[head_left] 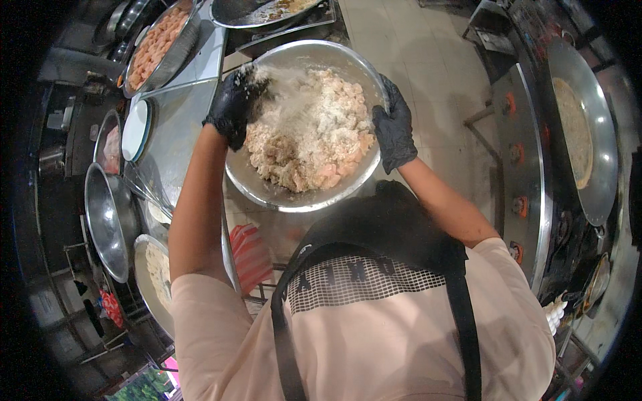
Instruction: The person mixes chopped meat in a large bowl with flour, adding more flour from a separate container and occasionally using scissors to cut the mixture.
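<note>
A big steel mixing bowl (267, 190) is held in front of my chest, tilted a little. It is full of pale meat pieces coated in white flour (314, 134). My left hand (234, 107), in a black glove, grips the bowl's left rim, where a blur of flour is flying up. My right hand (394, 130), also in a black glove, grips the right rim. Both forearms are bare, and a black apron strap crosses my beige shirt.
On the steel counter (174, 127) at left stand a bowl of pink raw meat pieces (160, 43), a white plate (137, 127), an empty steel bowl (110, 217) and a floury bowl (157, 274). A large wok (582, 127) sits on the stove at right.
</note>
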`<state>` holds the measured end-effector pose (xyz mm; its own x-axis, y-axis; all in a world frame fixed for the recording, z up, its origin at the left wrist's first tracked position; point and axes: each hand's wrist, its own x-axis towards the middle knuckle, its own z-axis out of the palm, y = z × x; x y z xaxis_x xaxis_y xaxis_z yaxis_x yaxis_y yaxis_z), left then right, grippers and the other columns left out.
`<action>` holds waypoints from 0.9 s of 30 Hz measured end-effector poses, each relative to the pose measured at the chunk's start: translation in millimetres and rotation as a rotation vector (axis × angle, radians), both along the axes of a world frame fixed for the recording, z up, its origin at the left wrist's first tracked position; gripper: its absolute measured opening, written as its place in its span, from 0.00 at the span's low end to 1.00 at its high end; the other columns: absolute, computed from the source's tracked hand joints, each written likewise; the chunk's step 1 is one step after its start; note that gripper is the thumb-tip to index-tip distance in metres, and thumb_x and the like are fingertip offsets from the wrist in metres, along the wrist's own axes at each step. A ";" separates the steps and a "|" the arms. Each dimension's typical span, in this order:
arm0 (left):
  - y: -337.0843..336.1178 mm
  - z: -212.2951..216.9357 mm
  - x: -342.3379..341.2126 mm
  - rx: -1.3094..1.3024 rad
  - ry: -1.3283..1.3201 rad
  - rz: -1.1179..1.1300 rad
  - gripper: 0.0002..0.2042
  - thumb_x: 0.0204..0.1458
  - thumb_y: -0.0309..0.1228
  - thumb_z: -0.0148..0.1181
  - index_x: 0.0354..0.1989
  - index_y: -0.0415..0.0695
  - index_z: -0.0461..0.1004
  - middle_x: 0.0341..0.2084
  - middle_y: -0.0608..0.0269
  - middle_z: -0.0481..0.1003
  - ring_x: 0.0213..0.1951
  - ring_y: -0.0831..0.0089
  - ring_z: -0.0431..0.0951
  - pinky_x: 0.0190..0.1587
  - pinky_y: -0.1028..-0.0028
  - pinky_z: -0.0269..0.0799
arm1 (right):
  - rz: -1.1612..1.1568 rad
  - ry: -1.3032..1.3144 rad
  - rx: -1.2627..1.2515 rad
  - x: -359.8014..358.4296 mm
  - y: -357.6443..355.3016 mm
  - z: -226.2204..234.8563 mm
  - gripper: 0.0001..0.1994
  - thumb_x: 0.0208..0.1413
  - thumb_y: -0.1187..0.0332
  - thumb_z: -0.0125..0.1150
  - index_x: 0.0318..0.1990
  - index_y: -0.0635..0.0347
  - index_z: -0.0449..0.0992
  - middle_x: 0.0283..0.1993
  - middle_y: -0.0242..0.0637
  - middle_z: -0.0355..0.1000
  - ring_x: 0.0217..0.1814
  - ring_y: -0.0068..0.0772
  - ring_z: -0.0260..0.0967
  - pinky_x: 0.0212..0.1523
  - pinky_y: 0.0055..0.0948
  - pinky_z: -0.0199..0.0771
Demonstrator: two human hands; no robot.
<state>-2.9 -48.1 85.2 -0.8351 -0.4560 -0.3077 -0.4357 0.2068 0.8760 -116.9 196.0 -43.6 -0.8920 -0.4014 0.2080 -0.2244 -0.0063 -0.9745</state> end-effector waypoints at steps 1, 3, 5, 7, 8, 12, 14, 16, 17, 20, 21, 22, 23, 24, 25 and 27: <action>4.8 -4.2 7.0 0.038 0.027 -0.004 0.15 0.53 0.33 0.53 0.48 0.43 0.71 0.37 0.62 0.73 0.40 0.70 0.70 0.46 0.70 0.65 | -0.001 0.003 -0.012 -0.3 0.2 0.4 0.28 0.43 0.84 0.43 0.57 0.63 0.62 0.54 0.49 0.66 0.59 0.42 0.62 0.60 0.34 0.58; 13.7 -20.7 23.3 0.116 0.083 -0.010 0.16 0.54 0.35 0.53 0.50 0.43 0.71 0.39 0.60 0.72 0.42 0.69 0.69 0.48 0.69 0.63 | -0.006 0.009 -0.008 -1.3 1.1 -1.0 0.28 0.43 0.84 0.43 0.57 0.63 0.62 0.54 0.49 0.66 0.59 0.42 0.62 0.60 0.33 0.58; -9.6 -39.3 30.5 -0.188 -0.143 -0.069 0.20 0.54 0.42 0.53 0.51 0.45 0.70 0.46 0.60 0.69 0.47 0.69 0.68 0.50 0.66 0.62 | -0.005 0.013 0.016 -2.0 0.1 -2.0 0.27 0.43 0.84 0.43 0.57 0.63 0.62 0.54 0.49 0.66 0.59 0.41 0.62 0.59 0.33 0.58; -33.4 -79.6 35.9 -0.098 -0.258 0.040 0.21 0.53 0.45 0.54 0.52 0.48 0.69 0.51 0.61 0.66 0.50 0.69 0.66 0.51 0.67 0.61 | -0.006 0.015 0.002 -2.1 -0.6 -3.1 0.27 0.44 0.84 0.43 0.57 0.63 0.62 0.54 0.48 0.66 0.59 0.41 0.62 0.59 0.33 0.58; -49.7 -100.4 41.7 -0.151 -0.281 -0.003 0.27 0.52 0.49 0.54 0.57 0.47 0.65 0.57 0.60 0.62 0.54 0.67 0.63 0.54 0.69 0.59 | -0.003 0.016 -0.007 -1.4 -1.2 -2.6 0.27 0.44 0.83 0.43 0.57 0.63 0.62 0.54 0.48 0.66 0.58 0.40 0.62 0.59 0.33 0.58; -29.0 -150.0 -19.1 -0.111 -0.003 -0.010 0.31 0.51 0.48 0.54 0.61 0.45 0.58 0.60 0.56 0.59 0.58 0.61 0.62 0.59 0.68 0.56 | -0.002 -0.043 -0.024 -2.5 -1.7 -3.2 0.25 0.47 0.83 0.45 0.56 0.63 0.63 0.53 0.43 0.66 0.56 0.35 0.62 0.59 0.30 0.58; 8.2 -128.9 -50.0 -0.239 -0.046 -0.118 0.33 0.51 0.50 0.54 0.63 0.48 0.55 0.61 0.54 0.58 0.59 0.58 0.61 0.60 0.66 0.55 | 0.025 -0.058 -0.015 0.0 -2.3 4.3 0.24 0.49 0.84 0.47 0.56 0.62 0.63 0.53 0.37 0.66 0.55 0.28 0.61 0.58 0.25 0.57; 40.7 -109.5 -68.1 -0.378 -0.033 -0.300 0.36 0.48 0.53 0.54 0.63 0.49 0.54 0.58 0.50 0.61 0.59 0.55 0.62 0.59 0.63 0.57 | 0.018 -0.097 -0.024 -0.9 -3.7 6.1 0.23 0.50 0.83 0.47 0.56 0.62 0.64 0.52 0.37 0.66 0.54 0.27 0.61 0.57 0.25 0.58; 62.5 -92.6 -68.3 -0.481 -0.046 -0.415 0.38 0.47 0.55 0.55 0.63 0.48 0.54 0.56 0.47 0.63 0.58 0.52 0.63 0.59 0.62 0.57 | 0.006 -0.119 -0.031 -2.2 -3.5 5.3 0.23 0.50 0.83 0.47 0.56 0.62 0.64 0.51 0.36 0.67 0.53 0.27 0.61 0.56 0.25 0.59; 106.4 -104.1 -32.9 -0.951 -0.070 -0.494 0.40 0.44 0.60 0.52 0.65 0.58 0.51 0.60 0.44 0.56 0.60 0.45 0.57 0.60 0.54 0.52 | -0.015 -0.082 -0.058 -4.4 -4.5 -8.8 0.21 0.50 0.79 0.46 0.55 0.63 0.64 0.50 0.44 0.68 0.54 0.36 0.64 0.56 0.31 0.61; 120.7 -83.4 -16.8 -0.952 -0.174 -0.618 0.36 0.47 0.59 0.49 0.65 0.62 0.50 0.62 0.46 0.53 0.63 0.46 0.51 0.62 0.52 0.46 | -0.015 -0.079 -0.056 -5.6 -3.2 -11.2 0.21 0.50 0.79 0.46 0.55 0.63 0.64 0.51 0.44 0.68 0.54 0.36 0.65 0.56 0.31 0.61; 125.6 -94.1 4.6 -1.009 -0.165 -0.621 0.35 0.48 0.59 0.48 0.65 0.63 0.50 0.63 0.49 0.51 0.64 0.47 0.48 0.62 0.48 0.43 | -0.004 -0.073 -0.058 -4.6 -3.7 -11.1 0.21 0.50 0.78 0.46 0.55 0.63 0.64 0.51 0.45 0.68 0.54 0.37 0.65 0.57 0.31 0.61; 125.2 -105.7 22.7 -1.065 -0.155 -0.626 0.34 0.49 0.58 0.47 0.65 0.64 0.50 0.64 0.51 0.49 0.65 0.48 0.46 0.62 0.45 0.41 | 0.003 -0.068 -0.060 -4.4 -3.5 -11.1 0.21 0.50 0.78 0.46 0.55 0.63 0.64 0.51 0.45 0.68 0.54 0.37 0.65 0.57 0.32 0.61; 121.9 -103.5 35.6 -1.083 -0.233 -0.652 0.34 0.49 0.59 0.47 0.65 0.65 0.49 0.65 0.54 0.47 0.66 0.49 0.44 0.61 0.43 0.38 | 0.007 -0.071 -0.050 -4.8 -2.3 -10.5 0.21 0.50 0.78 0.46 0.55 0.63 0.64 0.51 0.45 0.68 0.54 0.37 0.65 0.57 0.32 0.61; 113.6 -100.4 46.4 -1.100 -0.314 -0.674 0.35 0.48 0.60 0.47 0.65 0.66 0.49 0.66 0.56 0.44 0.66 0.51 0.42 0.61 0.40 0.36 | 0.015 -0.074 -0.042 -4.3 -1.1 -8.4 0.21 0.50 0.78 0.46 0.55 0.63 0.64 0.51 0.46 0.68 0.55 0.38 0.65 0.57 0.32 0.61; 87.7 -87.4 50.5 -1.172 -0.379 -0.569 0.37 0.47 0.60 0.49 0.65 0.66 0.48 0.67 0.57 0.41 0.66 0.48 0.41 0.60 0.38 0.37 | 0.030 -0.057 -0.050 -5.0 1.4 -7.9 0.22 0.49 0.78 0.46 0.55 0.63 0.64 0.52 0.46 0.68 0.55 0.38 0.64 0.57 0.32 0.60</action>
<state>47.5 39.7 -2.3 -0.9455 -0.2293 -0.2311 -0.2135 0.9727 -0.0912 -121.9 197.3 -51.5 -0.8909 -0.4183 0.1772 -0.1672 -0.0608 -0.9840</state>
